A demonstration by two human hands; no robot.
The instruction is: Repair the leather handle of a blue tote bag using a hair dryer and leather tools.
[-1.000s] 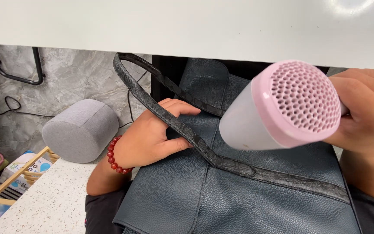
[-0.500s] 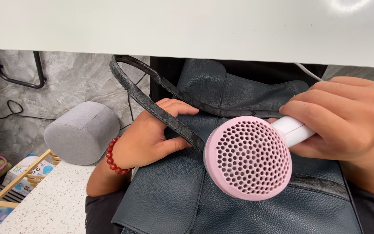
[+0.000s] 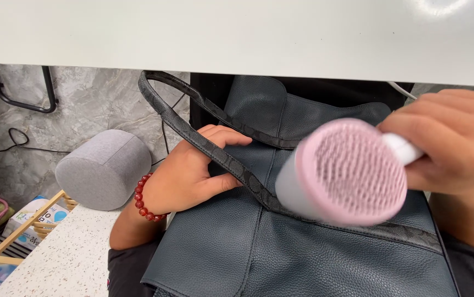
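My right hand (image 3: 456,143) grips the handle of a white hair dryer (image 3: 347,173) whose round pink perforated end faces the camera, blurred, just above a dark blue-grey leather bag (image 3: 281,247) on my lap. My left hand (image 3: 187,173), with a red bead bracelet (image 3: 140,201) on the wrist, holds the bag's opening edge, thumb under its long dark patterned strap (image 3: 193,124). The strap loops up toward the white tabletop edge and runs under the dryer.
A white tabletop (image 3: 237,33) spans the top of the view. A grey fabric cylinder (image 3: 102,170) lies on the marble-look floor at left. A speckled white surface (image 3: 61,258), a wooden rack (image 3: 17,236) with packages and a black cable lie at lower left.
The hair dryer has moved right and slightly up over the bag, its pink end still facing me. My left hand has stayed on the bag's opening.
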